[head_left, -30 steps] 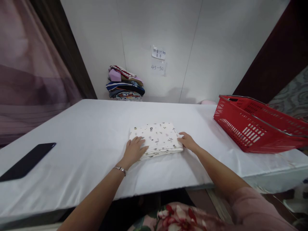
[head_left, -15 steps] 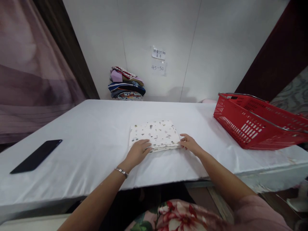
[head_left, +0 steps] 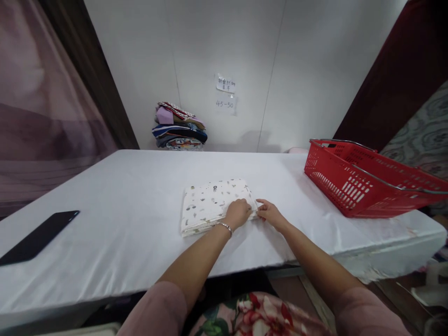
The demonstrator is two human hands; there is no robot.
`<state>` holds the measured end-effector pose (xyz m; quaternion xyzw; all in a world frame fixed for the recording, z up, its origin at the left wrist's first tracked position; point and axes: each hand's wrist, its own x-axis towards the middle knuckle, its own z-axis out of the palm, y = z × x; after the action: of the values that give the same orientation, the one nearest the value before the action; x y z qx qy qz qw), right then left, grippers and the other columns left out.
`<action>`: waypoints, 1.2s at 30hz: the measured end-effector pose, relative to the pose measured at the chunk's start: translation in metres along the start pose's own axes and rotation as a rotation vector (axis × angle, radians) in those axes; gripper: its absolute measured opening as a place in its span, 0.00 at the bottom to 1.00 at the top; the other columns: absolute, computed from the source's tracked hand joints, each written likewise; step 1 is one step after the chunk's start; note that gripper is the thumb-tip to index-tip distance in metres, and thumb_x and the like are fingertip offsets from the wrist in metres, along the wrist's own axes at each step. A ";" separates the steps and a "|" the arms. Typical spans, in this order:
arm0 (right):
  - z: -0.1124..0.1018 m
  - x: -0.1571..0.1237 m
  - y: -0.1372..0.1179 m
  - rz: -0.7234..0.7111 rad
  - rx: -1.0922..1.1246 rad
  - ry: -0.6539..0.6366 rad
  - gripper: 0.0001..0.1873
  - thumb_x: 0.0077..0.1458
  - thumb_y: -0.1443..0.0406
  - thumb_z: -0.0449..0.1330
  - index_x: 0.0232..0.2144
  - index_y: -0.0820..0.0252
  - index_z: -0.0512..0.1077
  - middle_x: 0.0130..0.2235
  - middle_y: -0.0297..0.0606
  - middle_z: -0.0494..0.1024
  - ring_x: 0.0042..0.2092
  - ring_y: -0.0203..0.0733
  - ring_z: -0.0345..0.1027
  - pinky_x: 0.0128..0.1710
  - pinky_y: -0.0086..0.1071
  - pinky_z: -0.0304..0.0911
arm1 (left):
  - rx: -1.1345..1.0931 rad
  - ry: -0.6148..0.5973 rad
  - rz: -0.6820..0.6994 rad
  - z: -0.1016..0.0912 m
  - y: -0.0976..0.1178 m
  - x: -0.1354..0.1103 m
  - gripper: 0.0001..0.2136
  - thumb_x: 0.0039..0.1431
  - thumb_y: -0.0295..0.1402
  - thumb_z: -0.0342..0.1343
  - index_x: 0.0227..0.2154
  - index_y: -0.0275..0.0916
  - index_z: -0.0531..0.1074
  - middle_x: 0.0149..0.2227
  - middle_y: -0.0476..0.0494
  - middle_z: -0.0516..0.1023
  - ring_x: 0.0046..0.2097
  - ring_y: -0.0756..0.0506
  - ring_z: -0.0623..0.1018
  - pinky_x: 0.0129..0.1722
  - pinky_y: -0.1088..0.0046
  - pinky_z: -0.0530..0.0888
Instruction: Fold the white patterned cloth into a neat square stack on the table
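A folded white cloth [head_left: 205, 203] with small printed figures lies flat on the white-covered table in front of me, its layers showing along the front edge. My left hand [head_left: 238, 213], a silver bracelet at its wrist, reaches across to the front right part of the cloth. Its fingers are curled closed at the fabric near that corner, their tips partly hidden. Close beside it, my right hand [head_left: 269, 213] pinches the cloth's right edge between thumb and fingers, the index finger stretched along the side.
A red plastic basket [head_left: 329, 179] with metal handles stands on the table [head_left: 140, 186] at the right. Stacked folded fabrics [head_left: 180, 128] sit by the back wall. A dark flat tablet-like object [head_left: 40, 237] lies at the left. Paper notes [head_left: 226, 103] hang on the wall.
My left hand has moved right along the cloth's front edge, from its front middle to near the right corner. My right hand stays at the right edge. The view has shifted slightly.
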<state>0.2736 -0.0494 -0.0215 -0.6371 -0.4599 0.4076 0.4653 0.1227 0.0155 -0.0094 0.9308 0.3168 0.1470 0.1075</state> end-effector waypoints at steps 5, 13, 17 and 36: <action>0.000 0.004 -0.005 0.028 0.006 0.058 0.27 0.40 0.73 0.55 0.47 0.61 0.62 0.21 0.24 0.66 0.20 0.30 0.59 0.18 0.24 0.53 | 0.013 0.090 0.063 0.001 -0.002 -0.002 0.12 0.59 0.30 0.44 0.28 0.37 0.72 0.32 0.44 0.71 0.37 0.47 0.70 0.36 0.71 0.64; -0.001 0.001 0.001 0.069 0.036 0.069 0.26 0.40 0.73 0.55 0.46 0.60 0.63 0.22 0.25 0.68 0.20 0.30 0.60 0.17 0.23 0.51 | 0.040 0.105 0.169 0.012 0.005 -0.009 0.10 0.60 0.30 0.45 0.28 0.37 0.70 0.32 0.43 0.71 0.38 0.46 0.69 0.38 0.69 0.64; -0.001 -0.002 -0.003 0.063 -0.008 0.087 0.21 0.46 0.68 0.54 0.46 0.60 0.64 0.24 0.28 0.69 0.23 0.32 0.64 0.18 0.23 0.55 | 0.042 0.149 0.170 0.019 0.009 -0.010 0.10 0.60 0.30 0.44 0.30 0.37 0.70 0.33 0.44 0.71 0.39 0.46 0.69 0.40 0.68 0.64; 0.011 -0.001 -0.002 -0.460 -0.907 0.099 0.24 0.52 0.69 0.49 0.52 0.57 0.63 0.53 0.42 0.65 0.55 0.48 0.56 0.53 0.41 0.54 | 0.078 0.328 -0.361 -0.034 -0.056 -0.135 0.11 0.61 0.35 0.45 0.34 0.40 0.72 0.37 0.44 0.72 0.42 0.45 0.69 0.43 0.66 0.63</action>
<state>0.2625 -0.0481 -0.0222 -0.6758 -0.6963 0.0231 0.2408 -0.0221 -0.0212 -0.0221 0.8262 0.4967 0.2624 0.0431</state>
